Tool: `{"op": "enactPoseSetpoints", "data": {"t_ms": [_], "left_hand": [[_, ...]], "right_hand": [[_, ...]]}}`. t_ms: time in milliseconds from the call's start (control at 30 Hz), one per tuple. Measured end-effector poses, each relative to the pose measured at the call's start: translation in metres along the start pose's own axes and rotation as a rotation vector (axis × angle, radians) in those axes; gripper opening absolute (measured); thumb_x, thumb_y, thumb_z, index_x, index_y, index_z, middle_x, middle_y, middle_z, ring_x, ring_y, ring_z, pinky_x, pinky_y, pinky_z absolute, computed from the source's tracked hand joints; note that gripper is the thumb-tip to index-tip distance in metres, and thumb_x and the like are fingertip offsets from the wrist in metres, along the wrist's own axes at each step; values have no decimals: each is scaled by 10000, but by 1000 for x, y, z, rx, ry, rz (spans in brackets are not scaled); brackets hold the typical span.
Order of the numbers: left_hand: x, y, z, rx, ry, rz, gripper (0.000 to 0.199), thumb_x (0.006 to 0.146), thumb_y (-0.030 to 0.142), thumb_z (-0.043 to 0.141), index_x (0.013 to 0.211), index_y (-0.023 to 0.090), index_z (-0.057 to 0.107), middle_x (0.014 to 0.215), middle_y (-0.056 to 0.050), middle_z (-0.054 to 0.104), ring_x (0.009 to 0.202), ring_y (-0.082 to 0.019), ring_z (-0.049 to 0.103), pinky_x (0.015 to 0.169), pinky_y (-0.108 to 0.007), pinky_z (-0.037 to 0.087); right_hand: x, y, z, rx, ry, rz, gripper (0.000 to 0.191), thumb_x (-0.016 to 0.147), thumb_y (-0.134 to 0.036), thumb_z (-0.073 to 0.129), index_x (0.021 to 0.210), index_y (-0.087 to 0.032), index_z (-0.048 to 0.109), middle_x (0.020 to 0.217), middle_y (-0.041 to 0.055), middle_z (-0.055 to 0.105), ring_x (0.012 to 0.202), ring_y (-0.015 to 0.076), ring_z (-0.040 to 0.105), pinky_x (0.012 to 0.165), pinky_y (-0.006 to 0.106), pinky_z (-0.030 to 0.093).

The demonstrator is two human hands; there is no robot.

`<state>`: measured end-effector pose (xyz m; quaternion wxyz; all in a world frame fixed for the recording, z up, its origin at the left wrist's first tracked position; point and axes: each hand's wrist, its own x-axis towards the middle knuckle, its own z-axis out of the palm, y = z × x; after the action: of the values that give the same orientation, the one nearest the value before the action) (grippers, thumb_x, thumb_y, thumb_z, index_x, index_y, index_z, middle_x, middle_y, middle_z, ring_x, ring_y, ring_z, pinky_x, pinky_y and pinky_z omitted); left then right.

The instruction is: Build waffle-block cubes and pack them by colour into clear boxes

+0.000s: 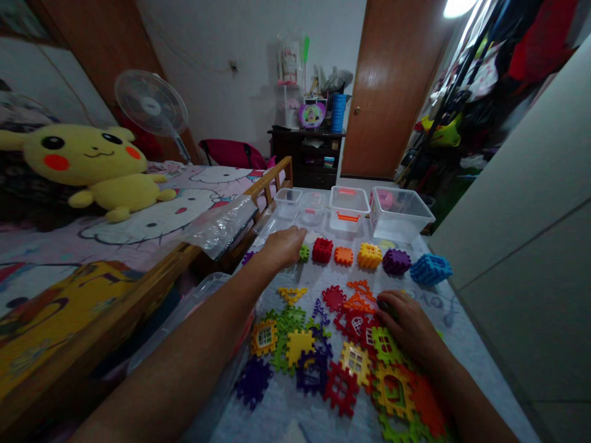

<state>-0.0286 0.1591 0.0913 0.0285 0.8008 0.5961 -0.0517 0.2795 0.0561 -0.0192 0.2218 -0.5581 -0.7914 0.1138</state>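
Observation:
My left hand (285, 246) reaches over the table beside a small green stack (303, 253); its fingers are curled, and whatever they hold is hidden. My right hand (406, 317) rests at the right edge of the loose pieces, near the orange pieces (359, 301); its fingertips are partly hidden. Between my forearms lie mixed flat puzzle pieces, among them a dark purple one (254, 381), a yellow one (300, 347) and a red one (341, 389). Sorted stacks stand in a row behind: red (322, 250), orange (343, 256), yellow (369, 256), purple (396, 261) and blue (431, 269).
Clear plastic boxes (401, 215) line the table's far end. A clear tub (203, 301) sits left of the table, by a wooden bed rail (152, 277). On the bed is a yellow plush toy (101, 172). A white cabinet (526, 234) stands at the right.

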Motion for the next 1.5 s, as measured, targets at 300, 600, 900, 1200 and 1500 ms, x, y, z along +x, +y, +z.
{"op": "enactPoseSetpoints", "data": {"t_ms": [300,600,900,1200,1500], "left_hand": [[-103,23,-3,-178,-28,10,393,912,182,448,1299,226,495,1373,-49,569,1255,-189,525,1050,-299,391],[-186,46,81,-290,-145,20,1044,680,557,732,1521,323,160,1632,-67,72,1485,-357,21,1191,-551,142],[-180,68,137,-269,188,-94,915,756,452,691,1519,302,209,1613,-91,171,1473,-390,68,1154,-640,104],[-146,79,124,-372,204,67,823,763,361,705,1478,265,310,1595,-127,210,1466,-368,134,1147,-642,133],[-119,89,89,-484,249,167,446,840,370,620,1264,242,565,1355,-99,558,1336,-341,398,1112,-636,233]], "right_hand": [[1,1,-6,-20,-7,0,255,880,-354,514,996,-188,667,1035,116,689,964,265,627,880,413,492],[0,10,-6,-20,29,15,316,879,-372,500,1049,-170,675,1076,134,697,1003,283,638,912,440,489],[0,16,-4,-89,42,-8,298,871,-350,513,1044,-171,677,1077,132,700,1001,287,631,895,437,491],[1,26,-6,-138,76,-12,312,899,-302,443,1050,-162,678,1115,141,679,1026,292,603,912,453,464],[-6,34,-18,-271,-14,155,286,890,-306,469,982,-152,692,1058,174,668,966,310,613,850,432,466]]}}
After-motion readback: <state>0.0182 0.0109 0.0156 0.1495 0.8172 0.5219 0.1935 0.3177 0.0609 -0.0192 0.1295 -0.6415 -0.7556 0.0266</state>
